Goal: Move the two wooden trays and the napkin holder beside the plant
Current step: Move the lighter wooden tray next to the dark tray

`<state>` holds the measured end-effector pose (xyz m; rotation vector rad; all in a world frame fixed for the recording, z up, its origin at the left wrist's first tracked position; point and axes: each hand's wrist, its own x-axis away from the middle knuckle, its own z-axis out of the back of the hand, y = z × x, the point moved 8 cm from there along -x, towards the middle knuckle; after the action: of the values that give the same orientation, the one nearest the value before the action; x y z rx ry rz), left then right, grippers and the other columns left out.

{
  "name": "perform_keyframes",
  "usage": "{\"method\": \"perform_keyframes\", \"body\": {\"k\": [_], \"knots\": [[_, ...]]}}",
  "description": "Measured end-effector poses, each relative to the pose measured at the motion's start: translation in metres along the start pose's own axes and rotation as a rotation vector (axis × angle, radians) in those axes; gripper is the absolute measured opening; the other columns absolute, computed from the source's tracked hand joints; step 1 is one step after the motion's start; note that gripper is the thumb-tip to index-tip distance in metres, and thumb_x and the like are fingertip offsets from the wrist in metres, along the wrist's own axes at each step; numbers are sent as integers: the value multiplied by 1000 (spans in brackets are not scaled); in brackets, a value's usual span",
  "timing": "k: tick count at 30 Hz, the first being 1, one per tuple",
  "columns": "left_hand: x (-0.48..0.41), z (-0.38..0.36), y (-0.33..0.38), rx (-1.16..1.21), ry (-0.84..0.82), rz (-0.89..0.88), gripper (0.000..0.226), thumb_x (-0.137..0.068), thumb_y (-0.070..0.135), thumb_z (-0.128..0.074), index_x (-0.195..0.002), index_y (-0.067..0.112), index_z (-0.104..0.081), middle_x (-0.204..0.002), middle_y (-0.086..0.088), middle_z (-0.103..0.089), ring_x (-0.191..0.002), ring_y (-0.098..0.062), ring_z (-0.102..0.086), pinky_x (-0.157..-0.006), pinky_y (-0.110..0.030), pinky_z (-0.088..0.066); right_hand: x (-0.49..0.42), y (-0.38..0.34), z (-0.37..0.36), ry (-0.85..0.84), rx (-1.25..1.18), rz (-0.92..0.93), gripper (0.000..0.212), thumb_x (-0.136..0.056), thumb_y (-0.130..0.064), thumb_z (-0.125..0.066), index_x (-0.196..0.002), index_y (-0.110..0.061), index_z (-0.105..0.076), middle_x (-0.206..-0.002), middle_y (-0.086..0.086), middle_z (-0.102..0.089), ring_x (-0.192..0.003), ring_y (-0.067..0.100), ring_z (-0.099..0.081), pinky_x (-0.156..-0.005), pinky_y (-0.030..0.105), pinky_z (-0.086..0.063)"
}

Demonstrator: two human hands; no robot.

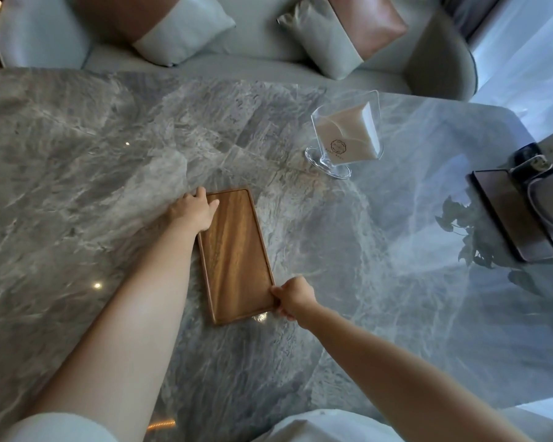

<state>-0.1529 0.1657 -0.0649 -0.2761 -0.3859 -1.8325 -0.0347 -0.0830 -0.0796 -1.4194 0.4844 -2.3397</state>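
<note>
Both hands, left hand (194, 209) and right hand (292, 297), seemingly gripping wooden tray (237, 250).

One view only, head-worn wide-angle, looking forward and steeply down onto the marble table (93, 173) from the near edge. Both forearms enter from the bottom of frame, so the camera sits close above the person's side. Near edge is cut off at the bottom; far edge and the sofa (262, 55) behind it show along the top. Right edge and its far right corner are visible, left edge runs out of frame. Edges bend from lens distortion.
</note>
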Motion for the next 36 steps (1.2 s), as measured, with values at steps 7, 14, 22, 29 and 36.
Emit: {"method": "perform_keyframes", "body": {"k": [7, 14, 22, 29, 36], "knots": [[13, -2, -4, 123, -48, 112, 56, -96, 45, -27, -134, 3, -31, -134, -27, -47, -121, -42, -47, -97, -47, -40, -1, 2, 40, 79, -57, 42, 36, -91, -24, -54, -61, -5, -48, -61, 9, -54, -43, 20, -55, -57, 35, -58], [23, 17, 34, 306, 2, 123, 54, -97, 43, -28, -132, 2, -31, -130, -30, -49, -118, -44, -48, -94, -47, -40, -3, -3, 103, 153, -54, 149, 34, -91, -22, -53, -61, -8, -47, -55, 9, -55, -42, 18, -55, -41, 26, -53], [33, 75, 121, 388, 246, 34, 49, -95, 45, -26, -119, 6, -42, -118, -32, -56, -108, -45, -54, -89, -46, -43, 2, -4, 205, 275, -130, 268, 34, -90, -22, -55, -60, -8, -47, -51, 10, -54, -40, 18, -55, -39, 25, -52], [38, 129, 212, 375, 358, -50, 48, -95, 44, -26, -116, 5, -45, -116, -33, -58, -107, -45, -55, -89, -45, -44, 11, 1, 293, 372, -237, 356, 36, -89, -20, -57, -58, -8, -46, -50, 9, -52, -33, 12, -52, -30, 19, -47], [43, 133, 320, 367, 363, -146, 45, -95, 42, -27, -112, 5, -47, -116, -31, -59, -107, -44, -55, -87, -44, -44, 3, 47, 375, 464, -319, 340, 36, -88, -23, -59, -61, -4, -46, -49, 10, -53, -25, 6, -49, -29, 19, -45]]}}
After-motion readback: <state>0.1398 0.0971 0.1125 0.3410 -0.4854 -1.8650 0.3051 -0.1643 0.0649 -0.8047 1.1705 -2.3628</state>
